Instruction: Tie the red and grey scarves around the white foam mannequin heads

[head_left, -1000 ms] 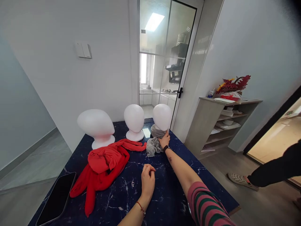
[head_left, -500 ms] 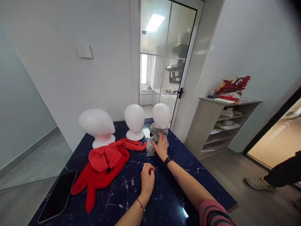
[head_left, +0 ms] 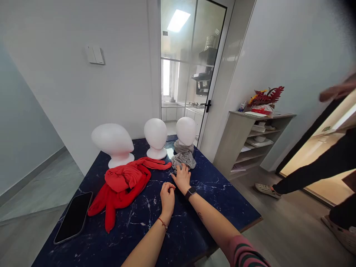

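My right hand (head_left: 182, 178) lies flat on the dark blue marbled table (head_left: 217, 185), fingers spread, just in front of a grey scarf (head_left: 183, 157) wrapped round the base of the rightmost white foam head (head_left: 185, 131). My left hand (head_left: 167, 197) rests beside it with its fingers curled in and nothing visible in them. A red scarf (head_left: 122, 183) lies bunched to the left. Two more white foam heads, a middle foam head (head_left: 155, 136) and a left foam head (head_left: 113, 141), stand at the back.
A black phone (head_left: 73, 217) lies near the table's left front edge. A glass door (head_left: 191, 70) is behind the table. A grey shelf unit (head_left: 250, 141) stands at the right. Another person's leg (head_left: 314, 170) and arm are at the far right.
My right hand let go of the grey scarf at the foam head's neck and drew back onto the table. The other person stepped closer at the right.
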`<action>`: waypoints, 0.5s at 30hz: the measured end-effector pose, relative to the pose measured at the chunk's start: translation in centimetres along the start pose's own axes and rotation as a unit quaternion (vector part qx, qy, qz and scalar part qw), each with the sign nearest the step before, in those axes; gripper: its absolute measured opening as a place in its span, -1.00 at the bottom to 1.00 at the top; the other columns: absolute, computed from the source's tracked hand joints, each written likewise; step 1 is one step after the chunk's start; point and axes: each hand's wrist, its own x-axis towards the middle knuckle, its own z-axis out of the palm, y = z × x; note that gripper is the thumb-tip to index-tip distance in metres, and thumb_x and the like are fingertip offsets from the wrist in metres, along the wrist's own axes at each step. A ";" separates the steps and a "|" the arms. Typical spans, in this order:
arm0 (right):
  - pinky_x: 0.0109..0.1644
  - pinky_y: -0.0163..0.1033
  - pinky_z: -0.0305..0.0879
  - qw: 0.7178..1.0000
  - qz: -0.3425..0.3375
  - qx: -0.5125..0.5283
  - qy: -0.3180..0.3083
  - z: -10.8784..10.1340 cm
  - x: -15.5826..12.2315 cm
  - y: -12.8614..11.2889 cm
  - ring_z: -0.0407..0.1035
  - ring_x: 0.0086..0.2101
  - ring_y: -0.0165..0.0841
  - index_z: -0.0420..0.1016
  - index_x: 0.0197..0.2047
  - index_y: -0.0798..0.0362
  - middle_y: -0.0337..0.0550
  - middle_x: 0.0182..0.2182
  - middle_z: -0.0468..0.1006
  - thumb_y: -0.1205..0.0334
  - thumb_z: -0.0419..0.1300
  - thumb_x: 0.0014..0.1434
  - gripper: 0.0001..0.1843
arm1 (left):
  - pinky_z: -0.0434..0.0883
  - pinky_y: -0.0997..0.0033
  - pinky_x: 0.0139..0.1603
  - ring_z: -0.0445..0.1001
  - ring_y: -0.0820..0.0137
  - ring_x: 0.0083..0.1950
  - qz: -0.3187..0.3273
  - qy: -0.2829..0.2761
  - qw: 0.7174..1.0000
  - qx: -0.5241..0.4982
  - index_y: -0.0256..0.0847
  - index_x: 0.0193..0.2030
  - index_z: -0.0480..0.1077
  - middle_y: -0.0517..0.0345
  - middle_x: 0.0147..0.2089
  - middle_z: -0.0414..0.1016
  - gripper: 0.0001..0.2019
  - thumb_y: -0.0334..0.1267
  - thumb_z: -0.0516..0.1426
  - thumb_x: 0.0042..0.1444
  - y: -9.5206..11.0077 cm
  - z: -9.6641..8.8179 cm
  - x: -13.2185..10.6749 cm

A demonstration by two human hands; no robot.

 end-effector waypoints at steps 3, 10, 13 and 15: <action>-0.01 -0.01 0.21 0.999 -0.006 0.028 0.034 -0.4 0.1 -0.9 0.19 0.04 -0.04 0.37 0.06 0.01 0.08 0.13 0.26 0.13 0.22 0.14 -0.58 | 0.31 0.37 -0.26 0.35 0.36 -0.33 0.002 0.000 1.000 -0.001 -0.18 -0.51 0.32 0.14 -0.39 0.35 -0.81 -0.41 -0.05 0.00 -0.1 0.0 -0.1; -0.26 -0.34 0.21 0.967 -0.032 0.251 -0.025 0.6 -1.3 -2.3 0.41 -0.33 -0.36 0.43 -0.10 0.02 -0.15 -0.30 0.52 0.25 0.03 0.26 -0.79 | 0.31 0.38 -0.28 0.33 0.36 -0.35 0.008 0.035 0.999 -0.005 -0.17 -0.54 0.28 0.15 -0.42 0.33 -0.82 -0.40 -0.03 0.02 -0.3 -0.2 -0.1; -0.40 -0.38 0.13 0.964 -0.012 0.264 -0.035 1.4 -2.3 -2.0 0.38 -0.50 -0.41 0.46 -0.15 0.01 -0.27 -0.52 0.48 0.24 0.04 0.25 -0.81 | 0.31 0.38 -0.28 0.34 0.36 -0.35 0.004 0.035 0.999 -0.006 -0.17 -0.55 0.29 0.15 -0.41 0.34 -0.82 -0.42 -0.03 0.01 -0.4 -0.2 0.0; -0.43 -0.39 0.10 0.961 -0.003 0.272 -0.037 1.8 -2.5 -1.6 0.35 -0.54 -0.42 0.46 -0.15 0.02 -0.30 -0.57 0.45 0.23 0.05 0.23 -0.81 | 0.32 0.37 -0.26 0.36 0.35 -0.34 0.004 0.029 1.000 -0.007 -0.17 -0.54 0.31 0.14 -0.40 0.35 -0.82 -0.42 -0.02 0.00 -0.4 -0.2 0.1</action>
